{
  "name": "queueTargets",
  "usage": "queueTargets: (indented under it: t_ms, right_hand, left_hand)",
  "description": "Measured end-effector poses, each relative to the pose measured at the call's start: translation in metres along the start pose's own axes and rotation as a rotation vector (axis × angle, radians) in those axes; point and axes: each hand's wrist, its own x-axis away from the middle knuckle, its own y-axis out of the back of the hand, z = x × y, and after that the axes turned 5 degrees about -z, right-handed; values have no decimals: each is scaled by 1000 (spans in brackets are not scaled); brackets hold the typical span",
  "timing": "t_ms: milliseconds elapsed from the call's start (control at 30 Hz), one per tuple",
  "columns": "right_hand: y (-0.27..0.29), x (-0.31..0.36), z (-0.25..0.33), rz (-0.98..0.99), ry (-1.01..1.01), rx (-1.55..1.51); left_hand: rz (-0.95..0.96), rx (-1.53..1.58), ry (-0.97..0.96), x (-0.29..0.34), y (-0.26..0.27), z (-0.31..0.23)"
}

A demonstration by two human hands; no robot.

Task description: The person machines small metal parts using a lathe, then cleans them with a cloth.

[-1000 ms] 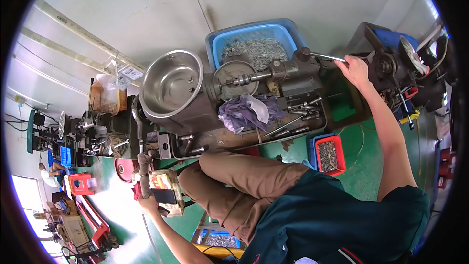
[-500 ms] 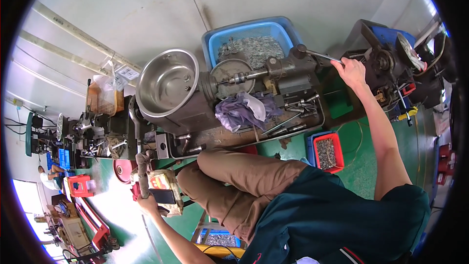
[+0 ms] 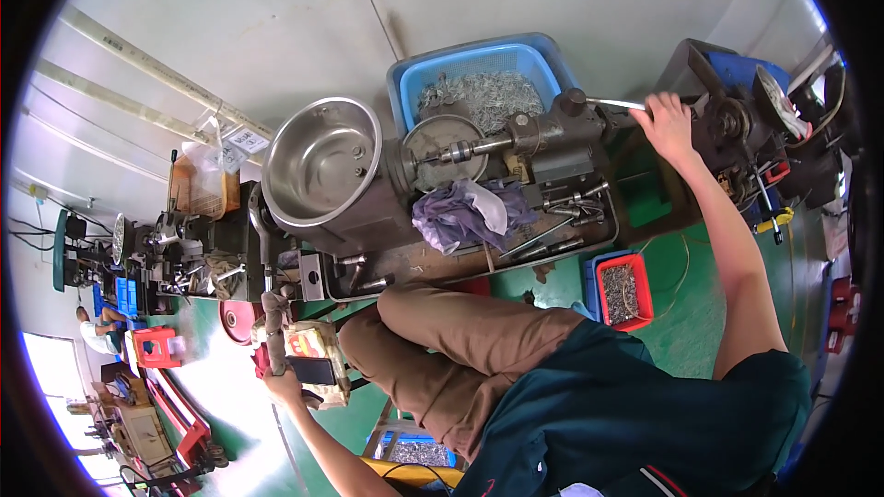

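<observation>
My right hand (image 3: 668, 129) is closed round the outer end of a thin metal lever (image 3: 615, 103) on the lathe's tailstock (image 3: 557, 133). A chuck with a drill bit (image 3: 459, 151) points from the tailstock toward the round headstock end. Low on the left, my left hand (image 3: 284, 385) is closed on the lower end of a cloth-wrapped lever (image 3: 274, 327); its fingers are partly hidden. A dark phone (image 3: 313, 370) lies beside that hand on a patterned bag (image 3: 318, 342). A crumpled purple rag (image 3: 460, 216) lies on the machine below the chuck.
A steel basin (image 3: 322, 166) holding a few small parts sits on the headstock. Behind the chuck stands a blue basket (image 3: 401, 97) of small metal pieces. A red bin (image 3: 649, 299) is on the green floor. Another person (image 3: 97, 331) sits far left.
My right hand has moved slightly up with the lever end, which now lies flatter. The left hand keeps its hold on the wrapped lever. The whole view has shifted slightly.
</observation>
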Motion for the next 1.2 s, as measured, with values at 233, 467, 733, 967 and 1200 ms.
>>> queueTargets:
  t_ms: [233,467,733,967,1200]
  right_hand:
    - [-21,-74,147,-85,93,-433]
    - [-17,-65,278,478,372,-815]
    - [-29,-62,285,726,278,-1063]
    - [-26,-76,287,813,324,-870]
    - [-1,-120,271,103,368,-224]
  left_hand:
    - [-83,36,-63,-3,-13,21]
    - [-123,0,-10,26,-10,4]
    - [-106,19,40,73,-2,-30]
    - [-63,48,66,95,-2,-49]
    - [-61,42,60,92,-2,-49]
